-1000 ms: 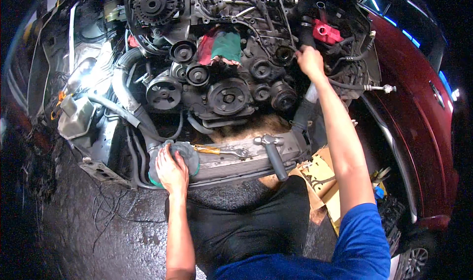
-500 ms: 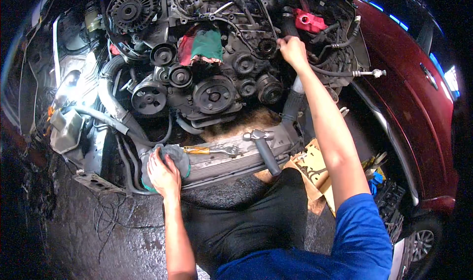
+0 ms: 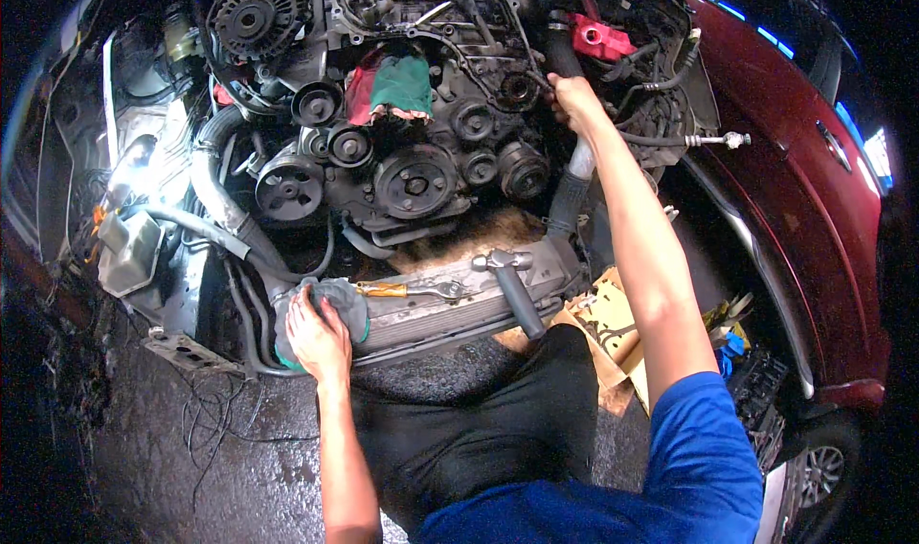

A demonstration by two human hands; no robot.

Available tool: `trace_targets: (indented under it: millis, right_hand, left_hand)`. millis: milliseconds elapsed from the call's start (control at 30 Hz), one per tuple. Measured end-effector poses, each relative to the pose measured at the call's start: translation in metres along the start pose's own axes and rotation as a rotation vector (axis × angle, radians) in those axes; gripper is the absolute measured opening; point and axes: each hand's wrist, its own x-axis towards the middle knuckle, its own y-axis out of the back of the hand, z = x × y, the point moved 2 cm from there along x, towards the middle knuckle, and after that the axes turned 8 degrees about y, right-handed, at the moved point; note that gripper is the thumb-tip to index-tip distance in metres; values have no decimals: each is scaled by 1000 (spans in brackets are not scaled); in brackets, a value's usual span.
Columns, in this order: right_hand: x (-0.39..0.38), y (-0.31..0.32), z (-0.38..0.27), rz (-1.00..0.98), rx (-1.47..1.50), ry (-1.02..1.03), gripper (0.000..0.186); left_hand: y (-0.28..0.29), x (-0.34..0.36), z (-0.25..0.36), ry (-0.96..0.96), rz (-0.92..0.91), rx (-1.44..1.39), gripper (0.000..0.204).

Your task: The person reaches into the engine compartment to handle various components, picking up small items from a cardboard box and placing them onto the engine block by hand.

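My left hand point(image 3: 321, 341), eight o'clock: fingers unclenched over grey cloth point(image 3: 354, 308); my right hand point(image 3: 575, 102), one o'clock: arm outstretched, fingers curled beside black hose point(image 3: 563, 58), whether grasping I cannot tell

A dark red car point(image 3: 780, 185) stands at right — black cable point(image 3: 218, 419) lies looped below left.

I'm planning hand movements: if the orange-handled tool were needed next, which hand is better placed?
Probably the left hand: it rests on the grey cloth, just beside the orange-handled tool. The right hand is farther away, up beside the engine.
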Motion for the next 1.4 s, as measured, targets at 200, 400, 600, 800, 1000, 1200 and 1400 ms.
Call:
trace_targets:
  millis: [200,400,600,800,1000,1200,1400]
  right_hand:
    - [-8,-5,-13,62,-603,287,14]
    - [-35,-18,-30,201,-1030,639,25]
    - [2,-3,-1,-57,69,-164,25]
    - [-36,-32,-43,61,-1120,505,31]
    - [0,-5,-6,-21,-123,-108,33]
    - [-33,-32,-33,34,-1072,535,26]
    - [1,1,-8,63,-155,-94,29]
  left_hand:
    - [2,0,-3,19,-10,18,35]
    - [5,0,-3,10,-4,-11,35]
    - [2,0,-3,6,-11,-6,36]
    - [5,0,-10,25,-13,42,36]
    - [1,0,0,6,-12,5,37]
    - [7,1,-11,20,-2,39,36]
    - [-2,-1,-3,-1,8,7,36]
